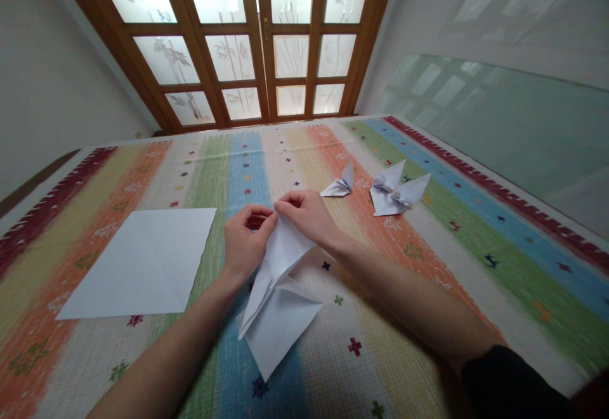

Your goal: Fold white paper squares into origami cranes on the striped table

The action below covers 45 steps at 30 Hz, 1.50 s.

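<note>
Pinching the top of a half-folded paper [278, 292] with both hands.

Lying on the striped tablecloth [476, 254], in front of the person, with its pointed lower end resting on the blue stripe. Closing the left hand [246, 239] and the right hand [307, 214] together on the upper tip, fingertips almost touching one another. Sitting flat to the left, well apart, a plain white sheet [140, 263]. Resting further back on the right, a small folded figure [340, 185] and, just beside it, a larger folded figure [394, 193]. Standing behind the table, a wooden door [259, 38] with frosted panes.
</note>
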### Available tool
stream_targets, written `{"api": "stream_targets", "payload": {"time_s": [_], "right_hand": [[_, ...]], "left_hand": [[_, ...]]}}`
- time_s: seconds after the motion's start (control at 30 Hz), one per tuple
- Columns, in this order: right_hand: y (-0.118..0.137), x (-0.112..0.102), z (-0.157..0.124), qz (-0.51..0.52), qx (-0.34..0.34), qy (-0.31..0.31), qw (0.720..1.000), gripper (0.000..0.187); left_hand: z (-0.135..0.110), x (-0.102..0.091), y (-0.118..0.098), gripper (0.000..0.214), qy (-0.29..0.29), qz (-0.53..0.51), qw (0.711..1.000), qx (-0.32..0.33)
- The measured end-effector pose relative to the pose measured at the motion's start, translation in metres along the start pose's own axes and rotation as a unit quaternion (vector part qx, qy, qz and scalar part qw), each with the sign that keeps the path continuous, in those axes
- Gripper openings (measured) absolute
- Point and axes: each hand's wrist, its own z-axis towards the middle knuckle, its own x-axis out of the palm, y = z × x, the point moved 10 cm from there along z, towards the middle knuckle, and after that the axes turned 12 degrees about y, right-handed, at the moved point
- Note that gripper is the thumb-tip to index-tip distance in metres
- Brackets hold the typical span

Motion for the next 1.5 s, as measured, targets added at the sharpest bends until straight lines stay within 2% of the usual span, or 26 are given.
{"api": "stream_targets", "payload": {"time_s": [0.4, 0.5, 0.67, 0.97, 1.13, 1.27, 1.4, 1.5], "right_hand": [[-0.002, -0.001, 0.001, 0.0, -0.004, 0.0, 1.0, 0.022], [-0.003, -0.001, 0.002, 0.009, -0.002, 0.004, 1.0, 0.021], [-0.001, -0.001, 0.003, 0.036, -0.012, 0.009, 0.999, 0.019], [-0.004, -0.002, 0.0, 0.086, 0.015, -0.004, 0.996, 0.013], [-0.002, -0.002, 0.001, 0.097, -0.001, -0.003, 0.995, 0.014], [-0.002, -0.001, 0.001, 0.087, -0.003, -0.002, 0.996, 0.016], [-0.003, 0.0, 0.001, 0.072, -0.003, 0.005, 0.997, 0.017], [-0.003, -0.001, 0.001, 0.07, -0.008, 0.0, 0.997, 0.017]], "left_hand": [[-0.002, 0.005, 0.001, 0.003, 0.01, 0.004, 1.0, 0.023], [-0.001, 0.007, 0.006, 0.009, 0.018, -0.017, 1.0, 0.014], [-0.001, 0.002, 0.009, 0.023, -0.009, -0.051, 0.998, 0.029], [-0.002, -0.001, 0.008, 0.018, -0.016, -0.023, 0.999, 0.045], [-0.003, -0.003, 0.0, 0.009, -0.018, 0.015, 0.997, 0.08], [-0.003, -0.003, 0.002, 0.008, -0.019, 0.015, 0.997, 0.069], [-0.002, -0.005, 0.009, 0.025, -0.031, -0.022, 0.998, 0.046], [-0.002, -0.003, 0.007, 0.023, -0.02, -0.004, 0.998, 0.054]]}}
